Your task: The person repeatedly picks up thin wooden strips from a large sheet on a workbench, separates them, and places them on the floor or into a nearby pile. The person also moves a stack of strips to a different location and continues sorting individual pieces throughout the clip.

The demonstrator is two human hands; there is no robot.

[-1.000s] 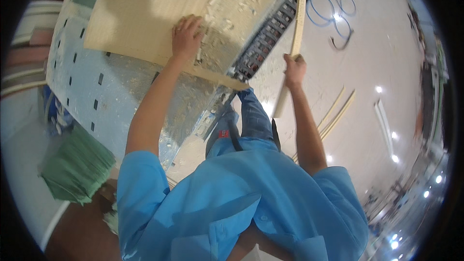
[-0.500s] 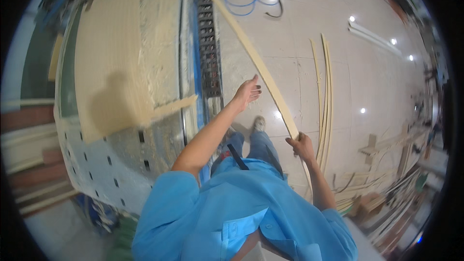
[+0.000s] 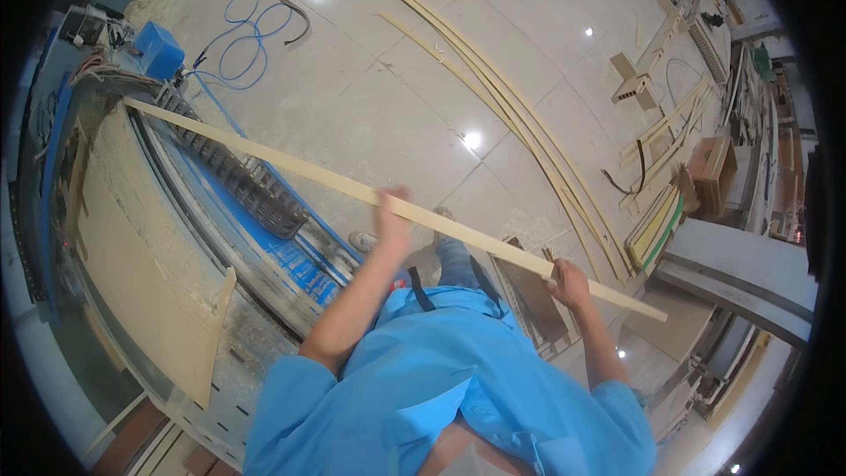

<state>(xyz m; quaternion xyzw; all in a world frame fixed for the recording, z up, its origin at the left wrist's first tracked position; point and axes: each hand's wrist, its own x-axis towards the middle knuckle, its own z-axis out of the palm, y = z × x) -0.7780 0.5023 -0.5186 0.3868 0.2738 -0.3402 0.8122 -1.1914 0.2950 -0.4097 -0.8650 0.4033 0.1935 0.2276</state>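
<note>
A long, pale wooden strip (image 3: 489, 242) slants across in front of my body, from the machine bed at the far left to past my right side. My left hand (image 3: 394, 222), slightly blurred, is closed around its middle, with the strip crossing over the palm. Nearer its right end, my right hand (image 3: 570, 286) grips the strip with curled fingers. The far left end reaches over the edge of the machine beside a black cable chain (image 3: 238, 178). On the machine bed lies a large pale board (image 3: 145, 256) with a narrow offcut (image 3: 222, 326) along its near edge.
Several long thin strips (image 3: 511, 115) lie on the tiled floor ahead. A blue hose (image 3: 256, 40) coils near a blue box (image 3: 159, 50). To the right are a brown wooden box (image 3: 710, 167), scrap pieces and a grey beam (image 3: 740, 286).
My body and view have turned right. My left hand, open beside the strip before, now holds it. The strip lies flatter across me, with my right hand still on it.
</note>
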